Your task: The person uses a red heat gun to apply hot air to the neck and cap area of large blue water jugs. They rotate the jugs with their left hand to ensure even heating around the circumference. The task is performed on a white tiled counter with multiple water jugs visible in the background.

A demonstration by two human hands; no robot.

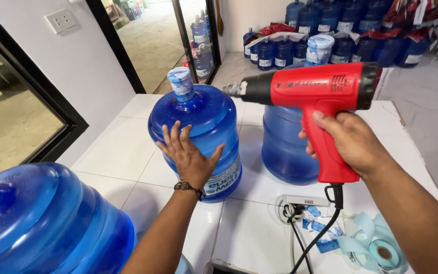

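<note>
My left hand (pixel 187 155) lies flat with fingers spread against the side of a large blue water jug (pixel 205 114) standing on the white tiled counter (pixel 122 152). The jug's neck carries a pale blue shrink-wrap cap seal (pixel 181 83). My right hand (pixel 348 142) grips the handle of a red heat gun (pixel 315 86), whose black nozzle points left towards the capped neck, a short gap away. A second blue jug (pixel 285 144) stands behind the heat gun, its top hidden by the gun.
A third big blue jug (pixel 46 223) fills the near left corner. A white power strip (pixel 305 200), black cord (pixel 315 238) and a roll of pale blue seal labels (pixel 376 248) lie on the counter's near right. Several stacked jugs (pixel 330 40) stand on the floor beyond.
</note>
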